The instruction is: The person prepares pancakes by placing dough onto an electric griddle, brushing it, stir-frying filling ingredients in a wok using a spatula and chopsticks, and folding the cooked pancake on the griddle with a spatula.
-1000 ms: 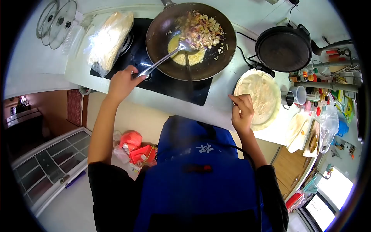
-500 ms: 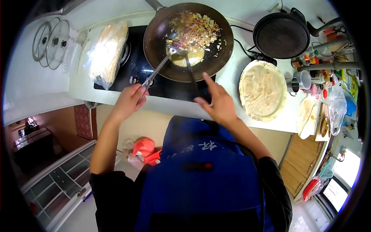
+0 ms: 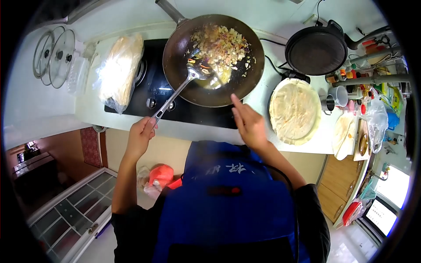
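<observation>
- Now the left hand point(image 3: 141, 132) is wrapped round the end of a long silver metal spatula point(image 3: 170, 101), its blade in the big round brown metal wok point(image 3: 177, 59), far middle.
- The shiny yellow wet patch point(image 3: 224, 75) looks smaller than before, beside the chopped, mixed-colour food point(image 3: 226, 41); mixing seems under way.
- Half a second ago, the right hand point(image 3: 251, 125) was spread wider. Its fingers look narrower now, with nothing seen in them, by the wok's near rim; touching or not, one cannot tell.

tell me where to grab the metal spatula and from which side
Grip the metal spatula near its handle's end, probably best from the person's side: the handle slants out over the near rim of the wok, while the blade sits inside.
</observation>
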The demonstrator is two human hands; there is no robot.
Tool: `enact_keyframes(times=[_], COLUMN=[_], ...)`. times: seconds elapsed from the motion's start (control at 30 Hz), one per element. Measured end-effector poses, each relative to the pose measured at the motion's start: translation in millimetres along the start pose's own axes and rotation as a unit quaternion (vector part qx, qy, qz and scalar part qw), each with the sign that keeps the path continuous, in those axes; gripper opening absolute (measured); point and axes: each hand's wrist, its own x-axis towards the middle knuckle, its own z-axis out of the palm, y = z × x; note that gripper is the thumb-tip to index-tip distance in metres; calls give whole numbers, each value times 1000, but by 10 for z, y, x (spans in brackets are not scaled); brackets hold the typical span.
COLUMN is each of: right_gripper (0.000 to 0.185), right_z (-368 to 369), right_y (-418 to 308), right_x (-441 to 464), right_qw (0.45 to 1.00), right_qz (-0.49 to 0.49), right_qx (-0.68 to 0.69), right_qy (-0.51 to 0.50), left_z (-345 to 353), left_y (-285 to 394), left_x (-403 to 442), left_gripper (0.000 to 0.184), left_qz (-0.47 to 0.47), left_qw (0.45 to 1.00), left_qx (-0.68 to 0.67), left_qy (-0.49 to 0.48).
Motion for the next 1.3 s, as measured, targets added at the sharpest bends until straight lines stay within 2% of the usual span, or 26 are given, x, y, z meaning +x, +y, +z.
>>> enact_keyframes(times=[0.1,0.2,0.37,0.5,0.6,0.7,0.83,0.97,1.0,1.03,1.1,1.23,1.3], right_gripper=[48,48,41,55,52,49,42,44,44,43,43,45,42], right_z=[163,274,1,24,105,88,17,-27,-88,-68,-82,-101,-137], right_y=[-23,179,339,201,258,381,184,280,231,212,163,252,227], right_x=[91,119,229,267,218,268,171,135,114,115,32,13,-14], right_qw=[999,998,997,992,998,996,993,998,999,997,994,999,999], right_qz=[-39,-41,21,-122,-69,14,-112,4,20,-39,-77,1,-49], right_qx=[27,15,0,11,-10,-6,26,8,27,52,74,11,-2], right_qy=[-15,45,78,20,-2,89,-4,59,40,42,-10,33,8], left_z=[-17,-40,-51,-31,-39,-61,-72,-84,-80,-76,-56,-65,-68], left_y=[142,193,240,264,306,303,319,317,316,318,320,306,306], left_x=[73,52,78,184,218,206,197,154,144,134,114,76,43], left_gripper=[34,33,34,35,35,36,36,38,39,39,39,38,38], left_qz=[1,-3,-11,-2,-13,-21,-25,-19,-18,-16,-9,-17,-19], left_qw=[1000,998,997,996,994,993,994,995,996,997,998,998,998], left_qx=[-23,-56,-64,-68,-84,-94,-84,-73,-64,-54,-50,-47,-51], left_qy=[-19,-38,-49,-57,-68,-70,-62,-58,-52,-46,-34,-29,-27])
